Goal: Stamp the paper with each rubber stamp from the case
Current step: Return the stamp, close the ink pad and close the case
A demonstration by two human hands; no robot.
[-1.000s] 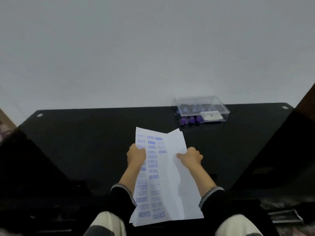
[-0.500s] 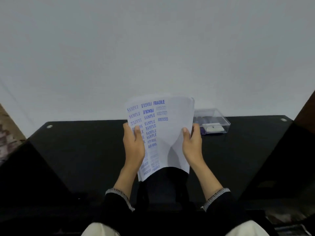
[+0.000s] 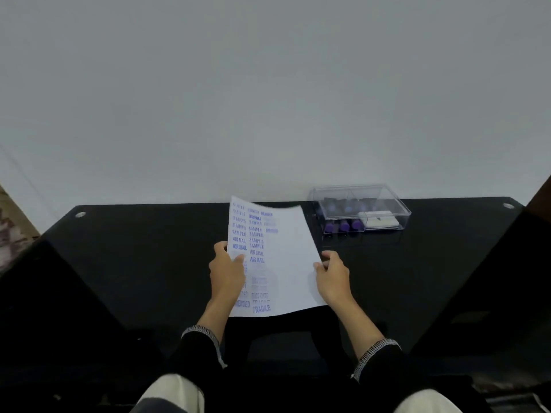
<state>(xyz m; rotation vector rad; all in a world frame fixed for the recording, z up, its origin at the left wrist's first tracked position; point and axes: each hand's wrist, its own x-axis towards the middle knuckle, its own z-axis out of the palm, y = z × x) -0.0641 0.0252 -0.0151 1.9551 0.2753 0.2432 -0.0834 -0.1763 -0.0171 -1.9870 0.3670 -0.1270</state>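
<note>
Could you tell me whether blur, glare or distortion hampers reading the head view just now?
Head view: the far edge of the white stamped paper is smeared by motion, its upper stamps unreadable; the glossy black table mirrors the wall faintly; wide-angle bending curves the table's far edge; the clear plastic stamp case stays fairly sharp.
</note>
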